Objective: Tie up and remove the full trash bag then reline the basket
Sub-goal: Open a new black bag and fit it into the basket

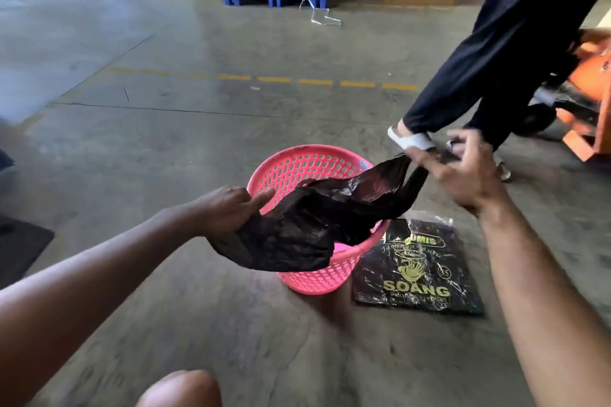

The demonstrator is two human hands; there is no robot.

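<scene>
Left hand (228, 211): closed on one end of a black trash bag (317, 225), at the near-left rim of the basket.
Black trash bag: crumpled, stretched between both hands, draped across the basket's open top, part hanging over the near rim.
Pink plastic basket (307, 168): perforated wall, upright on the concrete floor (165, 142).
Pack of black bags (418, 269): flat on the floor just right of the basket, yellow print "SOANG".
Right hand (463, 172): blurred, fingers pinching the bag's far end, raised above and right of the basket.
Another person's dark-trousered legs (489, 76): behind the right hand.
</scene>
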